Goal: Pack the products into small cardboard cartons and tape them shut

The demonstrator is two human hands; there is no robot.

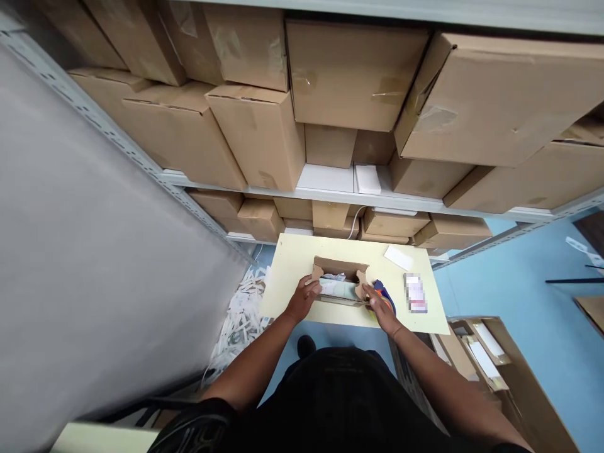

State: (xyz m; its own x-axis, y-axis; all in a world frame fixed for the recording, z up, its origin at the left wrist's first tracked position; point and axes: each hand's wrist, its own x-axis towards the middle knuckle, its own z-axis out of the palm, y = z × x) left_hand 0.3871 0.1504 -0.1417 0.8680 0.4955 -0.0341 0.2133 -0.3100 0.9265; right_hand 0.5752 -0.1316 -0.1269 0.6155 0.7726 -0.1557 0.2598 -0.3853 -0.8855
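A small open cardboard box (340, 267) stands on the pale yellow tabletop (287, 264). Inside it lie a pale green and white wrapped item (337, 288) and some crumpled, bluish patterned material (334, 277). At the box's left end, my left hand (303, 299) pinches the side flap between thumb and fingers. My right hand (381, 308) grips the opposite flap, thumb on its inner side. Just behind the right hand, partly hidden by it, lies a blue, orange and yellow object (384, 293) whose kind I cannot make out.
A phone-shaped, blurred-out item (415, 293) and a white card (397, 257) lie on the tabletop's right side. Shelves ahead carry many cardboard boxes (356, 69). Paper strips (243, 314) cover the floor at left; a large open carton (523, 390) sits at lower right.
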